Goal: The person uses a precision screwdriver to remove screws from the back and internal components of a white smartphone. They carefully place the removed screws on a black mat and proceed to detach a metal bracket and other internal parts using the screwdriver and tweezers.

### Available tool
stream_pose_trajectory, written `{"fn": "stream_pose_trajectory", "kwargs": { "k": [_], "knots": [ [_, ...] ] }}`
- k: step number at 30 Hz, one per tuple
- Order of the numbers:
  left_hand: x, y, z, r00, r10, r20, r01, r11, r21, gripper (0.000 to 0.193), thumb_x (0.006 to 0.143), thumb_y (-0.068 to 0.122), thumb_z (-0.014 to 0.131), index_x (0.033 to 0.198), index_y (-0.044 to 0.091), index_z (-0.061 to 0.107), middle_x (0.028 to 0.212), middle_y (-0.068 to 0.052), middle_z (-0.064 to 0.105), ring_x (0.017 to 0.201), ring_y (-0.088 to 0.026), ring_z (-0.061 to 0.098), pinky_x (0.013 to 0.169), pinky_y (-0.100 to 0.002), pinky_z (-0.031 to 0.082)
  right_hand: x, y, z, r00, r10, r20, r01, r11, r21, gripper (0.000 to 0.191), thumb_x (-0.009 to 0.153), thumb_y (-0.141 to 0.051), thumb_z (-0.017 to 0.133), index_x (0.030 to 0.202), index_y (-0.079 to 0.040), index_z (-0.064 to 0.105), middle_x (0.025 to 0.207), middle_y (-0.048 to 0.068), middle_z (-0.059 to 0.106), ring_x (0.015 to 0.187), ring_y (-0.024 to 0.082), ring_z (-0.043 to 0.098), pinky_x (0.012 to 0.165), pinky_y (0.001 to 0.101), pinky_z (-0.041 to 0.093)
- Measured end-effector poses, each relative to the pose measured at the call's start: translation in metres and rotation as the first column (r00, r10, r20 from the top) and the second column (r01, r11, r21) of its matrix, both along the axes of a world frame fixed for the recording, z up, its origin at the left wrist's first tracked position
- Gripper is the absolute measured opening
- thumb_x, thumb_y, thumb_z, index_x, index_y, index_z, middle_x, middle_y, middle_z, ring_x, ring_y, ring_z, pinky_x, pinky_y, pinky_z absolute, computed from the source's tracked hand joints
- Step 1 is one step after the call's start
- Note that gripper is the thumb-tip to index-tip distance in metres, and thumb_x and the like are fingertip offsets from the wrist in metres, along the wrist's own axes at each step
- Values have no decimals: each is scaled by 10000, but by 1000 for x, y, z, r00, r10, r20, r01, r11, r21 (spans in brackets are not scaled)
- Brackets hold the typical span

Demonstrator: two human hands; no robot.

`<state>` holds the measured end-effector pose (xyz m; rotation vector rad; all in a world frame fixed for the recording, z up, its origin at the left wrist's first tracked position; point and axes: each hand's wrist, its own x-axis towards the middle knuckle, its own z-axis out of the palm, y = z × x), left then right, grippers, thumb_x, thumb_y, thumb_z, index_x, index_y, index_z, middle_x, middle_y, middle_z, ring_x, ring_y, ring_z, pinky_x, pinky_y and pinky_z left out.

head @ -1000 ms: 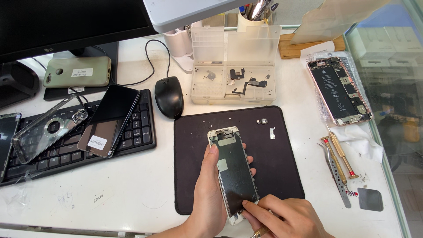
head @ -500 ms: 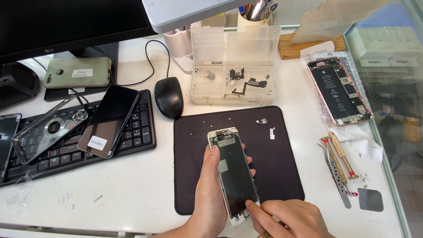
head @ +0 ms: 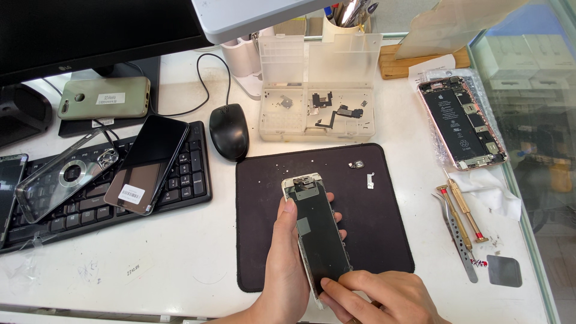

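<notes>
While the left hand [head: 287,264] cradles the detached phone screen assembly [head: 317,237] over the front edge of the dark work mat [head: 384,228], its thumb lies along the assembly's left edge and its fingertips curl round the right edge; the assembly is held back side up, slightly tilted, lifted off the mat; the right hand [head: 378,297] has its fingers pressed together at the assembly's lower end, thumb and forefinger pinching or pushing there, though whether a part or tool sits between them cannot be told.

Done, as judged from the layout: screen already separated from the opened phone body [head: 462,123], which lies battery up at the right, well apart; small flex parts and screws sorted into the clear parts tray [head: 318,114] behind the mat; two small loose parts [head: 363,171] on the mat's far area.

Left, as judged: plates remain on the assembly's upper end; work at the lower end appears unfinished.

Nearby: screwdrivers and tweezers [head: 459,216] right of the mat; mouse [head: 228,131]; keyboard [head: 108,186] bearing other phones.
</notes>
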<state>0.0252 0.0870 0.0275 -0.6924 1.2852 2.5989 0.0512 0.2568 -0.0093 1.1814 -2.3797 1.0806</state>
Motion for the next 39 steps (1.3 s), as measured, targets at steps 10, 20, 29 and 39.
{"fn": "stream_pose_trajectory", "kwargs": {
  "k": [10,20,29,39],
  "knots": [
    [-1,1,2,1000,12,25,-12,1000,11,562,931,498,378,1352,158,529,1237,-98,663,1052,-199,648,889,-396,580,7,7,-9,964,31,-265,24,979,200,262,808,-105,812,1062,-75,753,801,6,675,497,41,599,416,227,491],
    [0,-5,3,998,-17,59,16,1000,23,487,941,295,478,1410,167,516,1311,-50,635,1176,-171,597,960,-343,516,18,40,-28,955,-256,-150,277,950,141,396,752,-97,761,1148,-125,764,915,15,737,541,83,649,505,294,528],
    [9,-18,4,984,-114,136,108,993,52,553,907,308,489,1411,84,522,1194,-167,725,946,-288,754,831,-463,624,26,119,-62,597,-714,365,754,655,47,188,973,-87,742,1150,-34,708,1045,125,758,755,110,710,705,209,578],
    [57,-32,-36,965,-260,-41,262,964,54,428,995,133,549,1402,0,541,1133,-245,758,993,-347,758,879,-467,603,7,137,-65,434,-844,316,897,436,-67,160,1070,30,740,1204,71,664,919,186,715,698,126,644,621,191,490]
  ]
}}
